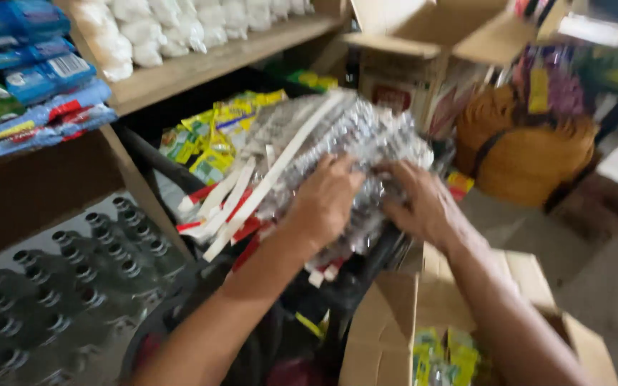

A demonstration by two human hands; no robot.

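My left hand [323, 200] and my right hand [420, 204] both press on a big silvery bundle of small foil packets [337, 136] with white and red strips hanging from it. The bundle rests at an angle against a wooden shelf unit, above a dark rack. My left hand lies flat on its lower middle. Fingers of my right hand curl around its right lower edge. The picture is blurred by motion.
Wooden shelves [202, 64] hold blue packets [30, 78] and white bags [151, 28]. Yellow-green sachets [209, 143] sit behind the bundle. Several capped clear bottles [73, 279] stand lower left. An open cardboard box [395, 336] with yellow sachets is below; another box [423, 43] and an orange sack [531, 150] beyond.
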